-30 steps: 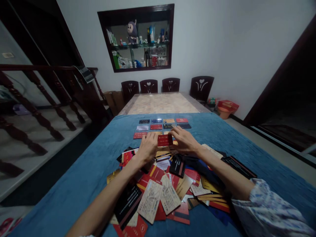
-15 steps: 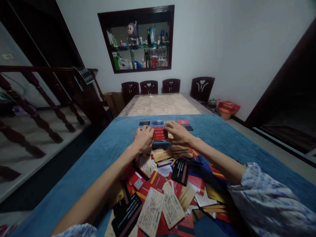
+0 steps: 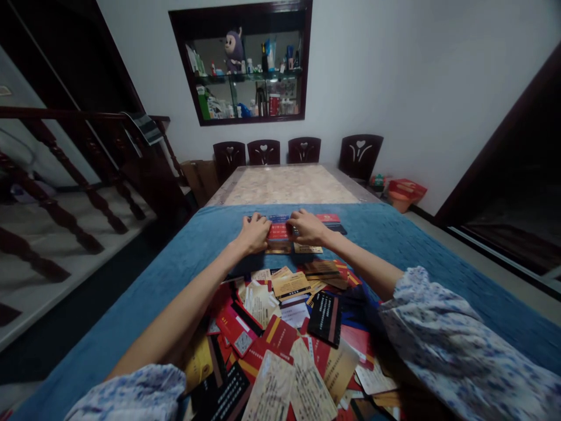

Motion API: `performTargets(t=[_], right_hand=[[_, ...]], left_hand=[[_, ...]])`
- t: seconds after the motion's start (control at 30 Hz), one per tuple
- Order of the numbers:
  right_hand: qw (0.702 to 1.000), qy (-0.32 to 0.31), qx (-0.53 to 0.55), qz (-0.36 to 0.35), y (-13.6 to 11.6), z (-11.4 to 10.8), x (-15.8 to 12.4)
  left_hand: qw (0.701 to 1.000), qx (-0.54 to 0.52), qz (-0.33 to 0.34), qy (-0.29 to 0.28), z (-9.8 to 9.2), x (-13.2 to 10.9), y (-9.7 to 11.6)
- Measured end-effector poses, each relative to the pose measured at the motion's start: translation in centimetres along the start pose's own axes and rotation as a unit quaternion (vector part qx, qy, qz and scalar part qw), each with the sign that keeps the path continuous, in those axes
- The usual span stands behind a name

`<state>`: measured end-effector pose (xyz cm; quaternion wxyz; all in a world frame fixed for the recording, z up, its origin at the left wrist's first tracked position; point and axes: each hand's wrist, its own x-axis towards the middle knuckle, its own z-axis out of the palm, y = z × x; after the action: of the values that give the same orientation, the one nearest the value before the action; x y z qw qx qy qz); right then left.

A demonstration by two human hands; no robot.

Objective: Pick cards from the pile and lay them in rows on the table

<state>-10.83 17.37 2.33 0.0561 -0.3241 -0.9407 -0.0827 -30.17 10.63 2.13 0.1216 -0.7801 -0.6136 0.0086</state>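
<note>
A red card [image 3: 279,231] is held between my left hand [image 3: 255,233] and my right hand [image 3: 307,228], with the fingers of each closed at one of its side edges. It is over a row of laid-out cards on the blue cloth. Just behind it, a blue card [image 3: 277,218] shows in part. To the right of my right hand lie a red card [image 3: 328,218] and a dark card [image 3: 337,228]. Nearer to me a pale gold card [image 3: 308,249] lies flat. Between my forearms spreads a loose heap of cards [image 3: 293,285] in red, gold, black and white.
The blue cloth [image 3: 144,327] covers the near part of the table; its far part shows a beige marbled top [image 3: 289,181]. Dark chairs [image 3: 304,151] stand at the far end. A wooden railing [image 3: 83,175] runs along the left. An orange bin [image 3: 401,196] sits on the right.
Both hands have moved slightly away from me with the red card, uncovering the gold cards in front of it. The view has shifted a little.
</note>
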Motion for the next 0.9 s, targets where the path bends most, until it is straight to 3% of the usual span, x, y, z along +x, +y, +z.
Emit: performTargets(t=[0.47,0.9], right_hand=[[0.996,-0.069,0.011,0.049,1.1,1.9,3.0],[0.993,-0.095,-0.009,0.064,1.6,3.4,4.3]], left_hand=[[0.997,-0.034,-0.021,-0.062,2.3,3.3,-1.2],[0.992,-0.066,-0.030,-0.104,3.9,5.1,-1.5]])
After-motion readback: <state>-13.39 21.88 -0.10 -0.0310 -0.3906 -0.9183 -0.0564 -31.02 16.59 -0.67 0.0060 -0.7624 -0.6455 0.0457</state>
